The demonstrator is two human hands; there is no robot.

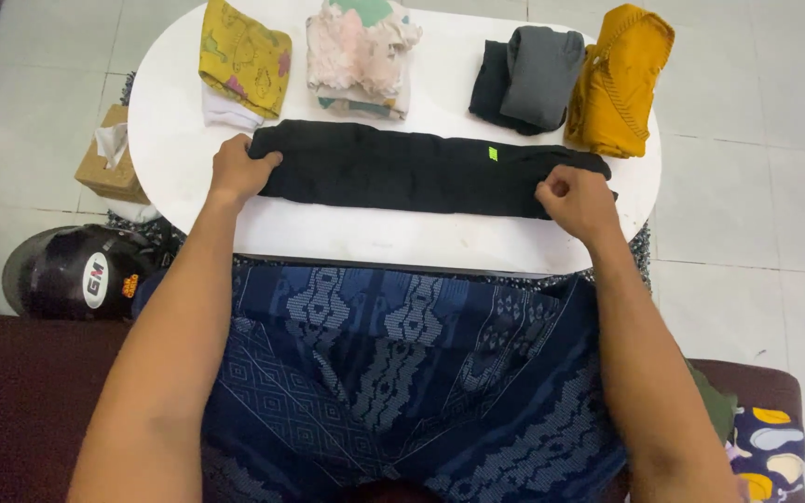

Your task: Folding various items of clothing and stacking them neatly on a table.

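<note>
- The black garment lies as a long narrow strip across the white bench, so the folding looks partway done.
- The left hand is closed on one end, the right hand pinched on the other.
- A next fold would probably need both ends kept level.
- Fingertips are tucked under; what garment it is stays unclear.

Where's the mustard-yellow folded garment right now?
Head view: the mustard-yellow folded garment sits at the far right edge of the white round table, right beside the grey folded garment, beyond the right hand.
</note>
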